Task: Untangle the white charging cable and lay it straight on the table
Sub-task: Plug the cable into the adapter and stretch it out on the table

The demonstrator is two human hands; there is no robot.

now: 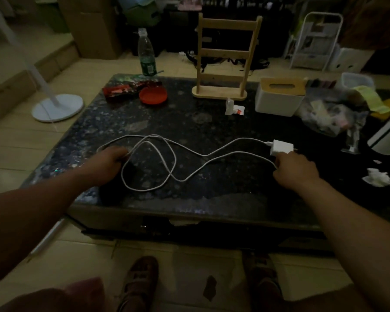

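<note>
White charging cable (167, 152) lies on the dark speckled surface (189, 118), looped and crossing itself between the two hands. Left hand (109, 164): grip closed over one cable strand at the loop's left side, knuckles up. Right hand (295, 168): grip pinched on the cable end, just below the white charger block (282, 147); fingertip contact with the block itself is likely but hard to confirm in the dim light. A large loop sits just right of the left grip; two strands run from it toward the right grip. Beyond both grips: red dish (153, 94), wooden rack (225, 57), tissue box (280, 96), plastic bottle (146, 54).
</note>
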